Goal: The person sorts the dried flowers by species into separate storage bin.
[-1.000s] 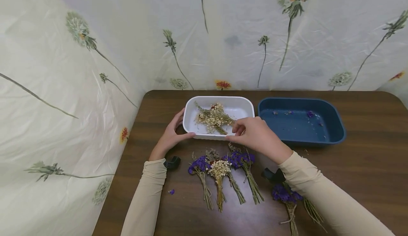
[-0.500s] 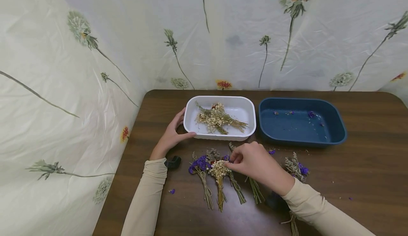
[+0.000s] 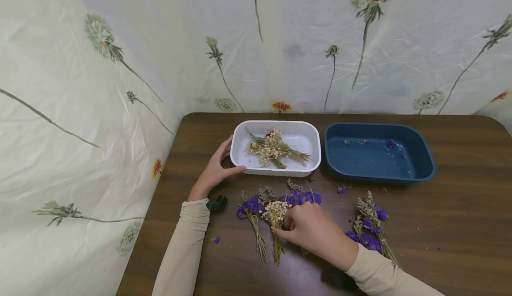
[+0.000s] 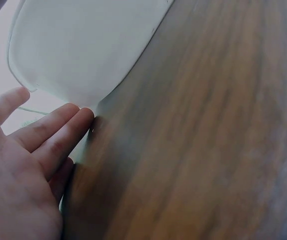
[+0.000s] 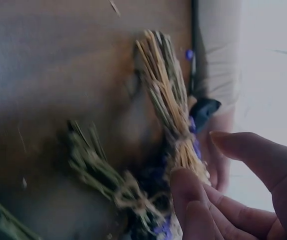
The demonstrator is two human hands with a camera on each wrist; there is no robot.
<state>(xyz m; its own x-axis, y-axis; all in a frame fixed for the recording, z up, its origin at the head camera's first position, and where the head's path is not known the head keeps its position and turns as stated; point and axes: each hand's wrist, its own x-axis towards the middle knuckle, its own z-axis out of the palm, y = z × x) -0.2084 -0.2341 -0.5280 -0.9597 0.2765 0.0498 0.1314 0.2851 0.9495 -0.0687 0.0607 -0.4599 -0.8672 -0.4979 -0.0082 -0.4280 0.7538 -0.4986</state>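
My left hand (image 3: pixel 214 169) rests against the left end of a white plastic tub (image 3: pixel 276 171), thumb at its front rim, straight fingers along its side. Inside the tub lie small dried flower bunches (image 3: pixel 266 149) with cream blooms. My right hand (image 3: pixel 314 231) is over the tied dried bouquets on the table, nearest the cream-flowered bouquet (image 3: pixel 275 211). In the right wrist view, thumb and fingertips stand apart around that bouquet's stems (image 5: pixel 166 85). A purple dried bouquet (image 3: pixel 251 205) lies left of it. Another purple bouquet (image 3: pixel 306 196) is partly hidden by the right hand.
A blue tub (image 3: pixel 376 177) with a few fallen purple petals stands right of the white one. More purple and grey dried bouquets (image 3: pixel 370 225) lie at the right, partly behind the right forearm. Loose petals (image 3: pixel 216 240) are scattered on the brown table (image 3: pixel 460 189).
My right hand has left the white tub, where a bunch now lies fully in view, and moved toward me to the stems of the cream-flowered bouquet. The left hand stays at the tub.
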